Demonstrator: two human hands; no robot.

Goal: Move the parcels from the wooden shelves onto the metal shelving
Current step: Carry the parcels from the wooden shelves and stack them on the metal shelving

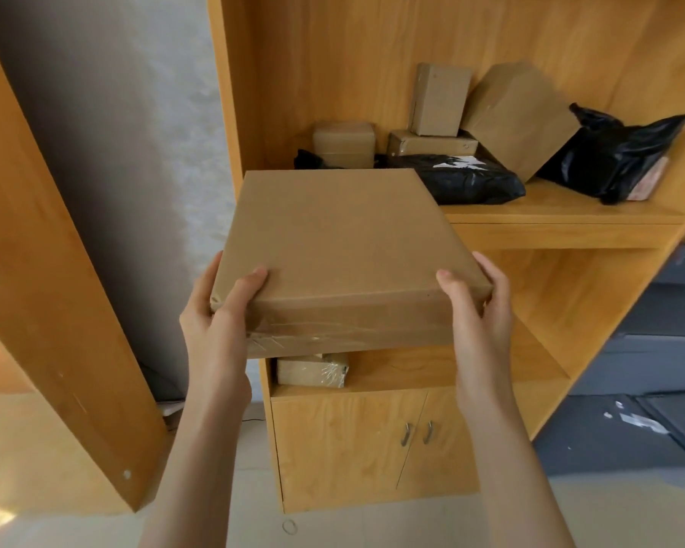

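Hands clamped on a flat cardboard parcel [345,251] — we hold it before the wooden shelves [562,215].
Our left hand [214,310] and right hand [479,310] grip its near corners, thumbs on top; smooth brown card, taped near edge, long axis running away from us — beyond our fingers, black plastic bags [471,179] and small boxes [439,100].

Two bare arms, nothing worn

From my seat I see the left hand [214,310] and right hand [477,310] below the wooden shelf [562,219]: no sleeves, gloves, rings or watch (forearms bare to the frame edge), nails short, unpainted.
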